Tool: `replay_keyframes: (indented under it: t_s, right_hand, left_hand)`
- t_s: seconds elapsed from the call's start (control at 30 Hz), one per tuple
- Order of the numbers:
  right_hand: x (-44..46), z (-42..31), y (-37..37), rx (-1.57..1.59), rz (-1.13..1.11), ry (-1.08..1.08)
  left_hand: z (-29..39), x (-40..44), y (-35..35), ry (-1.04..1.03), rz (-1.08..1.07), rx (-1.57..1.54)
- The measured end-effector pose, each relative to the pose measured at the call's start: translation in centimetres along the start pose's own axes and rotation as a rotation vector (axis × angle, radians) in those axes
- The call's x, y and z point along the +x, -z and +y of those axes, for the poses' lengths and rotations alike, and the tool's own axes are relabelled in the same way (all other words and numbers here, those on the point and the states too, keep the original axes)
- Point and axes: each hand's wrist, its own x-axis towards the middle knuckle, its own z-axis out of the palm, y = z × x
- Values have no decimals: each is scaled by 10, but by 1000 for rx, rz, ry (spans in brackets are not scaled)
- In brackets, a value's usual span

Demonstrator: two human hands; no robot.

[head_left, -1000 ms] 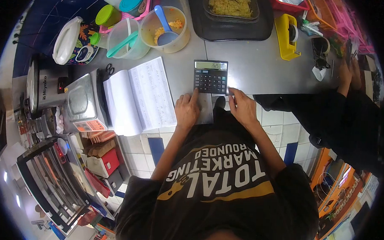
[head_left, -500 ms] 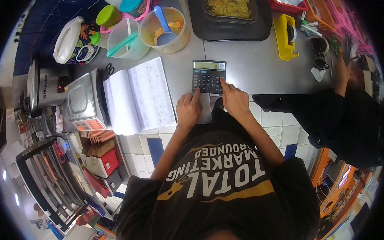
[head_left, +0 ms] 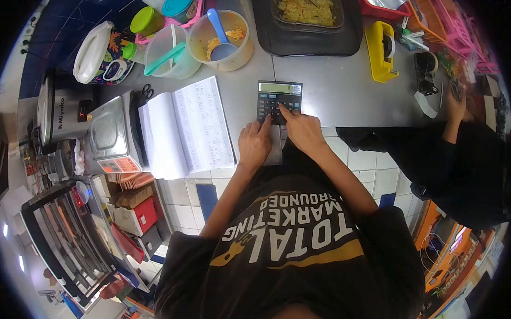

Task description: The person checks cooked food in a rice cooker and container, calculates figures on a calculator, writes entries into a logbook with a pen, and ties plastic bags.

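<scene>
Here, two hands (head_left: 305,132) touch one calculator (head_left: 279,97), beside one notebook (head_left: 203,129).

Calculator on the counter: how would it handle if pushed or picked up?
Calculator likely stiff, given its hard-looking rectangular case. Probably slides if pushed, since the counter looks smooth. Unlikely to roll or tip: it sits low and broad, with straight edges.

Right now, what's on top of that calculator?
The left hand and right hand each have a finger over the calculator; the keys beneath those fingertips are covered.
</scene>
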Motion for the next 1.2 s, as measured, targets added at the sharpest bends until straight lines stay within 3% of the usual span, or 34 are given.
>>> replay_keyframes:
  t_s: [0.27,0.47,1.2]
  right_hand:
    - [-12,-1,-1,-31,-58,-57]
    - [-20,-4,0,50,29,-52]
    - [-16,-26,-35,29,-17,133]
  left_hand:
    - [-3,-7,-4,0,-5,-25]
    - [-4,-2,0,13,-4,-15]
    - [-15,22,12,-35,-81,-42]
